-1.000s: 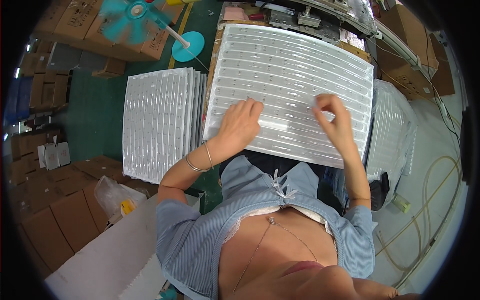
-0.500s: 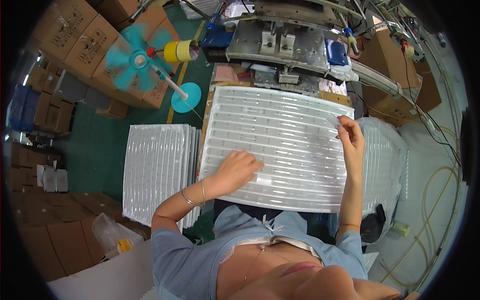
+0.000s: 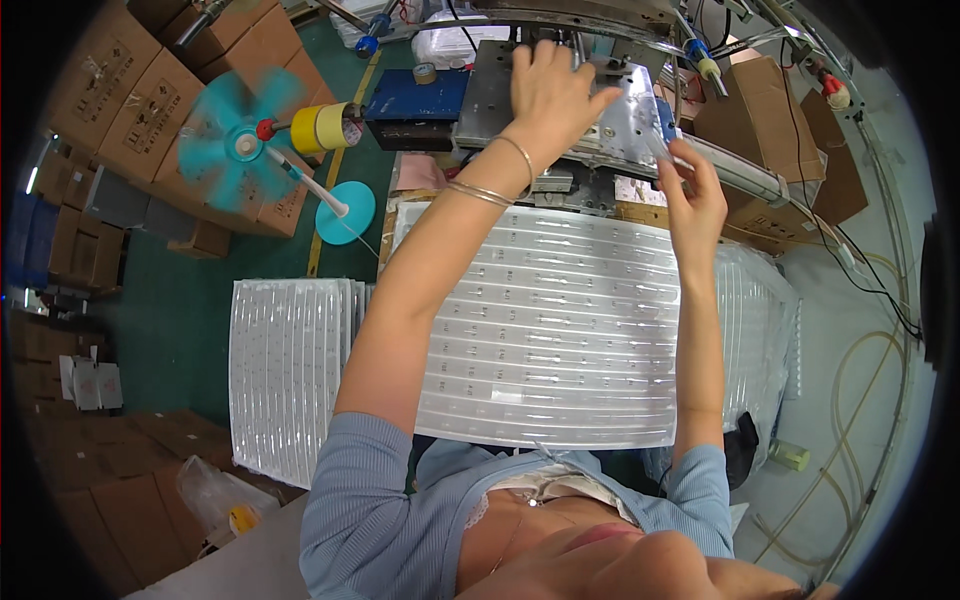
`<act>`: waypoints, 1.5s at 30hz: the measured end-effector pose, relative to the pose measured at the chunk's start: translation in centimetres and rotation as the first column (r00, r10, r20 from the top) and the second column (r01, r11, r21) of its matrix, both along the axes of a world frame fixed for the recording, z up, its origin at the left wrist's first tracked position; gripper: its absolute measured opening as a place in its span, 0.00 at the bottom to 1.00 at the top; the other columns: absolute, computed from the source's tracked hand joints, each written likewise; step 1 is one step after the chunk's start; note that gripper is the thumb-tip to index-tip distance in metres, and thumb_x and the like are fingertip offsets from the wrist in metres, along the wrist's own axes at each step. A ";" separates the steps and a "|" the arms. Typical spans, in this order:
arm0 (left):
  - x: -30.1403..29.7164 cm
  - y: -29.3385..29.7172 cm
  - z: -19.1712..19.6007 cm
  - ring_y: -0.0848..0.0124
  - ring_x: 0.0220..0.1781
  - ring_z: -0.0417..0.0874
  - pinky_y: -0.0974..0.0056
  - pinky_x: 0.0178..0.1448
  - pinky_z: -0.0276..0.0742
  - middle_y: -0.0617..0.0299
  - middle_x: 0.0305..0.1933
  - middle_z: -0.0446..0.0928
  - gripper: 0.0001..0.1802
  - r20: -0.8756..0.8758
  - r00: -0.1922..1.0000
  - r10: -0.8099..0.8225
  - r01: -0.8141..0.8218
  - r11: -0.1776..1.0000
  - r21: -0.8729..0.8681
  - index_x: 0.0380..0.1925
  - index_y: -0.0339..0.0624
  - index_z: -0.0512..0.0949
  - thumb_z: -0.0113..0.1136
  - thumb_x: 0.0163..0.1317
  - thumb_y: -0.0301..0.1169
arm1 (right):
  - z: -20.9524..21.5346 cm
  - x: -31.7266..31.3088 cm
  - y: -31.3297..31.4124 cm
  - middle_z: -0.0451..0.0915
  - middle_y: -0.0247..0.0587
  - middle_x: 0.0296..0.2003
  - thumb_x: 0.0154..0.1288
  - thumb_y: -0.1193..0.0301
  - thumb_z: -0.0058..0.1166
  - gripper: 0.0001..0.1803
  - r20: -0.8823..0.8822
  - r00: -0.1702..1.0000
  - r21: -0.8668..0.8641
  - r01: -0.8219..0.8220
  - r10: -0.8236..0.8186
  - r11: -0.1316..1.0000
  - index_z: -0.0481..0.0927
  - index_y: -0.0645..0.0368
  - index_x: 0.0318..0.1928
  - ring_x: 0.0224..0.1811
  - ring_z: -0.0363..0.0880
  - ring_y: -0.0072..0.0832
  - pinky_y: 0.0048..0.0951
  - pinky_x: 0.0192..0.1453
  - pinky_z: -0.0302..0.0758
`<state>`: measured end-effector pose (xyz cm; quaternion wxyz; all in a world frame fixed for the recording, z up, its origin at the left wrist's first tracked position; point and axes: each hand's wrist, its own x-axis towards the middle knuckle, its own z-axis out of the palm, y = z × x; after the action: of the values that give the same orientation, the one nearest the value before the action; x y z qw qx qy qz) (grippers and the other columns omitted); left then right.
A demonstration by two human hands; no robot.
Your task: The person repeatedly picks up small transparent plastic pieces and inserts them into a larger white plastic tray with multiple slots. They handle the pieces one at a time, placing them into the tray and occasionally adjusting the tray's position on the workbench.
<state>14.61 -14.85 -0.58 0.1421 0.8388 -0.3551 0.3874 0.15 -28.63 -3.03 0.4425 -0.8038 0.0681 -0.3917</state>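
My left hand (image 3: 555, 95) reaches forward over the flat metal plate (image 3: 485, 95) of a machine. Its thumb is stretched away from the fingers, which lie over the fixture in the plate's middle and hide part of it. A small clear piece of plastic (image 3: 657, 146) is pinched between the thumb and fingers of my right hand (image 3: 695, 195), beside the plate's right edge. Below both hands lies a large white ribbed tray (image 3: 560, 330) with rows of small clear parts in its grooves. My left forearm covers the tray's left side.
A stack of similar trays (image 3: 285, 380) stands at the left, and plastic-wrapped trays (image 3: 745, 340) at the right. A turquoise fan (image 3: 245, 145) turns near cardboard boxes (image 3: 130, 90). A blue box (image 3: 415, 95) adjoins the machine, and a rail (image 3: 745, 175) runs along its right.
My left hand has gone from the tray up to the machine plate. My right hand has moved forward with the clear piece. The view has shifted, showing the tray lower.
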 end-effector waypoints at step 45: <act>-20.4 16.9 -3.3 0.70 0.33 0.79 0.69 0.37 0.73 0.51 0.41 0.80 0.25 0.303 -0.455 -0.838 -0.761 0.189 -0.620 0.59 0.37 0.64 0.34 0.72 0.43 | -8.3 -18.3 12.9 0.71 0.32 0.31 0.47 0.68 0.63 0.14 -0.545 0.822 -0.555 -0.502 0.166 0.663 0.77 0.51 0.37 0.35 0.70 0.29 0.32 0.37 0.61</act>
<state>-5.75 2.08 -3.93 0.8591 0.1368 -0.0167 -0.4929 -18.10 -15.70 -11.34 0.1562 -0.9735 -0.1328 -0.1009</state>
